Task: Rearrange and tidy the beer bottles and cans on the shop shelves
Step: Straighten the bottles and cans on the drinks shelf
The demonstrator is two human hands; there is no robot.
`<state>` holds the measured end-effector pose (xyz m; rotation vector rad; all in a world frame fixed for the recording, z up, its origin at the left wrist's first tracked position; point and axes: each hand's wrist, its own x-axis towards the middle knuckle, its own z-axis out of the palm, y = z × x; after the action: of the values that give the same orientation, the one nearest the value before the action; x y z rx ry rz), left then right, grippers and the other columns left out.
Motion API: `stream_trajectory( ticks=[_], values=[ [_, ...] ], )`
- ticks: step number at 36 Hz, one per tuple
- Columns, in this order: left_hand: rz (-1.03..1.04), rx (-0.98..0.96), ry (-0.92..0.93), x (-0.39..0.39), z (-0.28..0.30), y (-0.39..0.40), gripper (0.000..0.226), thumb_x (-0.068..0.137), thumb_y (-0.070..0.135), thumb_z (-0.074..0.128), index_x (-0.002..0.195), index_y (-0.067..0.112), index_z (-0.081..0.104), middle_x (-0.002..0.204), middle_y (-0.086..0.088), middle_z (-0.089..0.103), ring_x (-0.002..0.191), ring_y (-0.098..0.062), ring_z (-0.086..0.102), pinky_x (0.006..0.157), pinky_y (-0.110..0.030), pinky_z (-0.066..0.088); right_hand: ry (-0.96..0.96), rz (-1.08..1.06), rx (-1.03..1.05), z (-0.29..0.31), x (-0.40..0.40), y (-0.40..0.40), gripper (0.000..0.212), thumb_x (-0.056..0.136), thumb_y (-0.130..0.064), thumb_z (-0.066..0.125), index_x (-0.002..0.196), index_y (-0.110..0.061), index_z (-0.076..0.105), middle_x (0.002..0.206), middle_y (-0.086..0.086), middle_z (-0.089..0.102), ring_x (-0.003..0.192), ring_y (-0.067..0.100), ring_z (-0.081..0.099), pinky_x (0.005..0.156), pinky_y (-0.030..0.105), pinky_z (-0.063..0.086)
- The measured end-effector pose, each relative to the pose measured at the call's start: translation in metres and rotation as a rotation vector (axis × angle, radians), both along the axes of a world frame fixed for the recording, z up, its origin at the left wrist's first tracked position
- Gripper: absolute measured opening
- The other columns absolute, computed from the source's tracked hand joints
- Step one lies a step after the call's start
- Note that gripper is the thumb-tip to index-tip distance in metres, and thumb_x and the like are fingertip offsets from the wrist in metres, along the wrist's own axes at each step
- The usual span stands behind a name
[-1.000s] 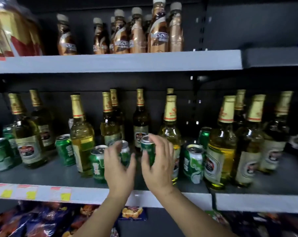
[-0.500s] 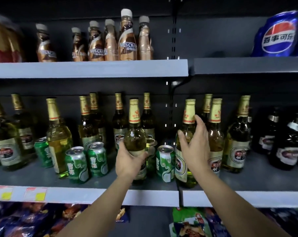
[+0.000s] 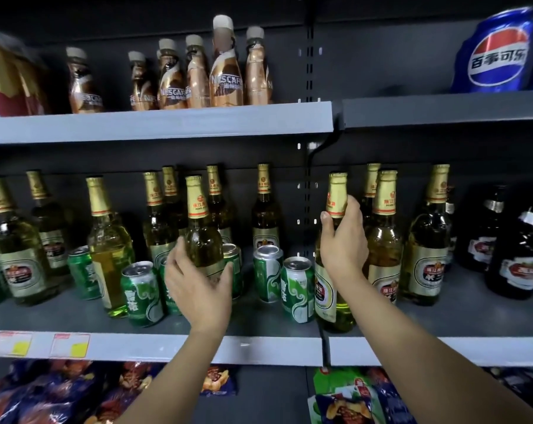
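The middle shelf (image 3: 155, 347) carries several gold-necked beer bottles and green beer cans. My left hand (image 3: 199, 286) cups the belly of a pale beer bottle (image 3: 202, 237) standing among the cans, fingers and thumb curled round it. My right hand (image 3: 343, 243) grips the neck of another beer bottle (image 3: 329, 289) at the shelf joint. Two green cans (image 3: 297, 289) stand between the two bottles, and another green can (image 3: 141, 293) stands left of my left hand.
Dark beer bottles (image 3: 516, 258) fill the shelf's right end. The upper shelf (image 3: 167, 122) holds brown coffee bottles (image 3: 225, 68) and a blue cola pack (image 3: 497, 53). Snack bags (image 3: 348, 396) lie on the level below. Price tags (image 3: 71, 344) line the shelf edge.
A second ago both hands were on green cans. My left hand has since taken the pale bottle's belly, and my right hand has risen from a bottle's body to its neck.
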<state>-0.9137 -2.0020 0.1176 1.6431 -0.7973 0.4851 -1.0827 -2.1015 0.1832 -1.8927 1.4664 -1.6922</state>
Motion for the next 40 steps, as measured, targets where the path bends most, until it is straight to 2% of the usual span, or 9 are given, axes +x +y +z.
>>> stream_trajectory(
  ticks=[2, 4, 7, 10, 15, 26, 34, 37, 40],
  values=[
    [-0.072, -0.124, -0.228, -0.018, -0.001, -0.002, 0.065, 0.079, 0.020, 0.071, 0.136, 0.005, 0.043, 0.132, -0.015, 0.048, 0.124, -0.027, 0.041, 0.106, -0.037, 0.033, 0.009, 0.002, 0.009, -0.002, -0.002, -0.002, 0.052, 0.099, -0.034, 0.048, 0.145, -0.018, 0.030, 0.133, 0.004, 0.052, 0.113, 0.026, 0.056, 0.078, 0.034, 0.043],
    [-0.285, -0.030, -0.418, -0.036, 0.001, -0.010, 0.051, 0.083, 0.023, 0.065, 0.130, 0.013, 0.049, 0.128, -0.004, 0.052, 0.120, -0.017, 0.045, 0.102, -0.034, 0.041, 0.025, 0.001, 0.011, -0.004, -0.004, -0.003, 0.053, 0.099, -0.037, 0.046, 0.146, -0.019, 0.028, 0.132, 0.005, 0.053, 0.113, 0.027, 0.056, 0.074, 0.032, 0.039],
    [-0.487, 0.461, -0.592, -0.061, 0.001, -0.033, 0.074, 0.082, 0.046, 0.066, 0.145, 0.025, 0.034, 0.149, 0.003, 0.033, 0.136, -0.017, 0.032, 0.109, -0.038, 0.039, 0.055, -0.004, 0.018, -0.007, -0.004, -0.003, 0.055, 0.099, -0.040, 0.043, 0.148, -0.021, 0.024, 0.131, 0.006, 0.055, 0.112, 0.028, 0.057, 0.073, 0.032, 0.037],
    [-0.526, 0.828, -0.492, -0.071, 0.000, -0.052, 0.091, 0.081, 0.046, 0.069, 0.152, 0.030, 0.014, 0.158, 0.002, 0.012, 0.144, -0.023, 0.014, 0.113, -0.039, 0.030, 0.058, -0.005, 0.025, -0.007, -0.001, -0.006, 0.055, 0.099, -0.039, 0.044, 0.147, -0.021, 0.024, 0.129, 0.006, 0.056, 0.111, 0.028, 0.057, 0.073, 0.032, 0.039],
    [-0.501, 0.703, -0.388, -0.065, -0.005, -0.053, 0.073, 0.082, 0.020, 0.068, 0.143, 0.032, 0.031, 0.148, 0.006, 0.025, 0.135, -0.021, 0.029, 0.097, -0.034, 0.048, 0.032, 0.012, 0.023, -0.007, 0.002, -0.010, 0.051, 0.099, -0.037, 0.045, 0.143, -0.017, 0.030, 0.125, 0.005, 0.058, 0.107, 0.027, 0.058, 0.070, 0.029, 0.035],
    [-0.314, 0.708, -0.399, -0.019, -0.007, -0.032, 0.088, 0.084, 0.030, 0.068, 0.150, 0.033, 0.011, 0.141, 0.005, 0.030, 0.128, -0.020, 0.034, 0.090, -0.029, 0.050, 0.050, 0.179, 0.023, -0.005, 0.048, -0.008, 0.042, 0.099, -0.037, 0.045, 0.134, -0.017, 0.035, 0.114, 0.002, 0.061, 0.094, 0.019, 0.060, 0.066, 0.027, 0.037],
    [-0.168, 0.746, -0.555, -0.020, -0.012, -0.030, 0.069, 0.087, 0.038, 0.060, 0.146, 0.030, 0.025, 0.145, 0.005, 0.032, 0.134, -0.019, 0.030, 0.110, -0.031, 0.030, 0.095, 0.247, 0.008, -0.004, 0.055, -0.010, 0.048, 0.098, -0.040, 0.045, 0.138, -0.016, 0.033, 0.119, 0.003, 0.060, 0.103, 0.023, 0.061, 0.071, 0.031, 0.046],
    [-0.136, 0.701, -0.520, -0.024, -0.011, -0.028, 0.069, 0.082, 0.037, 0.066, 0.143, 0.026, 0.036, 0.141, 0.001, 0.041, 0.132, -0.023, 0.036, 0.109, -0.036, 0.032, 0.157, 0.221, -0.030, -0.003, 0.049, -0.008, 0.058, 0.096, -0.046, 0.047, 0.144, -0.019, 0.030, 0.130, 0.003, 0.056, 0.116, 0.022, 0.054, 0.085, 0.036, 0.048],
    [-0.172, 0.415, -0.505, -0.032, -0.014, -0.028, 0.065, 0.067, 0.019, 0.078, 0.128, 0.016, 0.055, 0.122, -0.006, 0.055, 0.111, -0.027, 0.053, 0.089, -0.041, 0.048, 0.007, 0.166, -0.229, -0.003, 0.031, 0.003, 0.058, 0.093, -0.046, 0.049, 0.143, -0.018, 0.037, 0.131, -0.002, 0.054, 0.125, 0.016, 0.043, 0.100, 0.033, 0.036]
  ],
)
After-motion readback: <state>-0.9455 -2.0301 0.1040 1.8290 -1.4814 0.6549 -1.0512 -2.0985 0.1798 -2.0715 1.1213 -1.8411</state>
